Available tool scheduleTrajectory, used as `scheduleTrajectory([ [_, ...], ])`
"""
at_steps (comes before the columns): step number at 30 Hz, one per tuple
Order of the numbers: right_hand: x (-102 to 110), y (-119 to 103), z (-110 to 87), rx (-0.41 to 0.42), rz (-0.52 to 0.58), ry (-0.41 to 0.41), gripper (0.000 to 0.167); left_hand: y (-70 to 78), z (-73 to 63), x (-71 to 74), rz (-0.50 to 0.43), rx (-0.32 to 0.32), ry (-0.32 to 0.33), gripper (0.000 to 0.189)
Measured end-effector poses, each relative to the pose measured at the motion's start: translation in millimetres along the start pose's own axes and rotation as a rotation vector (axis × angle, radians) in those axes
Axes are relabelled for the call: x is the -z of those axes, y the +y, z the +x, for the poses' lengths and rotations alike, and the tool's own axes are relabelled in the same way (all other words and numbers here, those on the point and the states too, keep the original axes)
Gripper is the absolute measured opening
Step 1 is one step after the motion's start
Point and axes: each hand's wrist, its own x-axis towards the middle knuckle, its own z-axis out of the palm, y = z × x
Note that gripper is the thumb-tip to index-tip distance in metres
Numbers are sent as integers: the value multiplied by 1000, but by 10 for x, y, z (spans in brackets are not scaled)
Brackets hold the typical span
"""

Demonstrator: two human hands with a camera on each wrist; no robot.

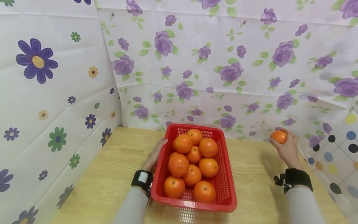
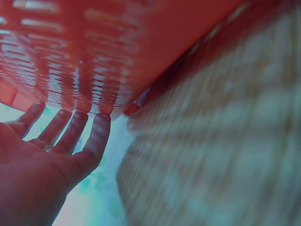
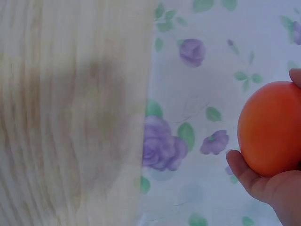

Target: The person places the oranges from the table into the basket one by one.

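Note:
A red plastic basket (image 1: 230,186) with slotted walls stands on the table, holding several oranges (image 1: 179,165) piled together. Along its left side lies my left hand (image 1: 154,155). In the left wrist view its extended fingers (image 2: 98,134) touch the slotted outer wall from outside, not curled round it. Far to the right of the basket, my right hand (image 1: 289,151) grips a single orange (image 1: 279,137) between thumb and fingers, raised above the table. The right wrist view has this orange (image 3: 270,129) at its right edge, partly cut off by the frame.
The light wooden table (image 1: 249,174) extends on both sides of the basket. A floral sheet (image 1: 207,71) hangs behind it, a flower-printed sheet (image 1: 56,102) on the left, and a dotted sheet (image 1: 341,155) on the right.

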Motion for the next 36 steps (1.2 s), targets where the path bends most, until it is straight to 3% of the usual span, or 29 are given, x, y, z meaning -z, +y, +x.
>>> scheduleTrajectory([
  [11,-49,-280,-132,14,39,8,75,-5,-29,-11,7,6,2,62],
  [28,-223,-999,-426,175,123,13,72,5,-37,-25,-25,33,0,63],
  [36,-350,-1301,-527,266,160,-54,73,12,-39,-34,-42,29,1,61],
])
